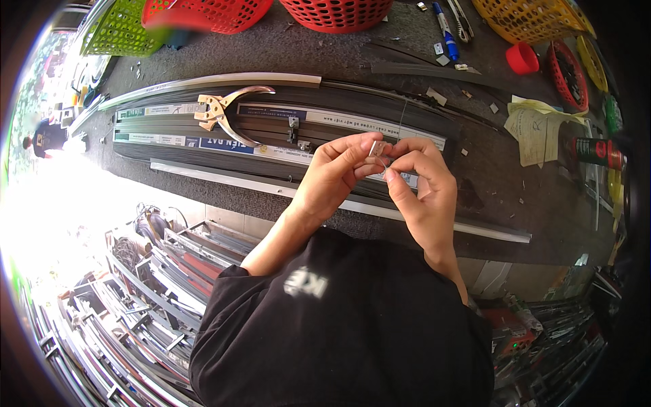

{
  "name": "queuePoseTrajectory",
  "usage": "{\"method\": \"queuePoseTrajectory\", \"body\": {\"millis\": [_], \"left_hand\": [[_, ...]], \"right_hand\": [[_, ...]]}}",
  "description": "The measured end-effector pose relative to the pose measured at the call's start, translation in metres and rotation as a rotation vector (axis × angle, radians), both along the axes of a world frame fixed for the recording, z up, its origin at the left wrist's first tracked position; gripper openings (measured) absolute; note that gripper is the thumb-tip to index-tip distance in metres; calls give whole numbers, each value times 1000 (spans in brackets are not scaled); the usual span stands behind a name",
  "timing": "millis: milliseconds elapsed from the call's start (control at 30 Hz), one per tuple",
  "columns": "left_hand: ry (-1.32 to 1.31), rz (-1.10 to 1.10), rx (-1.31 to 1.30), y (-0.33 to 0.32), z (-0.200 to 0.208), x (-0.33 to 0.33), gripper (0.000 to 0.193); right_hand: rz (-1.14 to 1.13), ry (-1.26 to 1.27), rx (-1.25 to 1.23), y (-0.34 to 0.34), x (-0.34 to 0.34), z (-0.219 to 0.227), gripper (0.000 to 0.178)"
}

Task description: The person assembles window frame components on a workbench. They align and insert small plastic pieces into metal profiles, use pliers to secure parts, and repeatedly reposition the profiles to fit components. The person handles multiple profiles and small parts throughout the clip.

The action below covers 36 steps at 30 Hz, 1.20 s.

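Note:
My left hand (331, 173) pinches a small pale block-like piece (378, 148) between thumb and forefinger. Close beside it, my right hand (426, 184) has thumb and forefinger pressed together on a thin cord (403, 117), which runs up from the fingers over the strips. Whether the cord passes through the piece, I cannot make out. Both hands are above a bundle of dark long strips (264, 122) with printed labels. A metal plier-like tool (230, 115) with curved handles lies on the bundle, left of my hands. Small dark fittings (293, 129) sit between the tool and my left hand.
Red baskets (336, 15), a green basket (122, 30) and a yellow basket (525, 20) line the far side. A blue marker (445, 34), a red cup (521, 58), crumpled paper (536, 132) and scraps lie rightward. Pale strips (434, 220) run along the near edge; racked metal profiles (129, 325) stand below left.

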State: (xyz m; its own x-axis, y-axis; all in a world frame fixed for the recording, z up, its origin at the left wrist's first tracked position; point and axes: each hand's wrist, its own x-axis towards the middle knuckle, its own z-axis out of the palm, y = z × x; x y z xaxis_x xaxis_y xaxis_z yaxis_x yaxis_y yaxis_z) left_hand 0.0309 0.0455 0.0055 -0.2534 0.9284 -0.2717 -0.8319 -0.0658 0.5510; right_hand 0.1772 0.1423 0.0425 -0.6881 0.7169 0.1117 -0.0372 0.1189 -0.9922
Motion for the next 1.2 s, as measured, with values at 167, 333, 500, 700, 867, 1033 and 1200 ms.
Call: {"method": "queuePoseTrajectory", "body": {"millis": [167,333,500,700,867,1033,1200], "left_hand": [[16,18,-3,0,0,1,30],[54,26,-8,0,0,0,28],[66,34,-13,-1,-1,0,28],[83,29,-18,0,-1,0,28],[81,26,-32,0,-2,1,29],[122,34,-48,1,-2,1,28],[239,53,-106,1,1,5,29]], "right_hand": [[-5,-24,31,-1,-2,0,5],[1,-37,26,-1,-2,-1,5],[18,-45,27,-1,-1,-2,5],[-1,-35,13,0,-1,-2,5],[-9,-43,14,0,0,-1,5],[-1,-45,45,0,-2,0,4],[-29,-84,104,1,-2,0,5]]}}
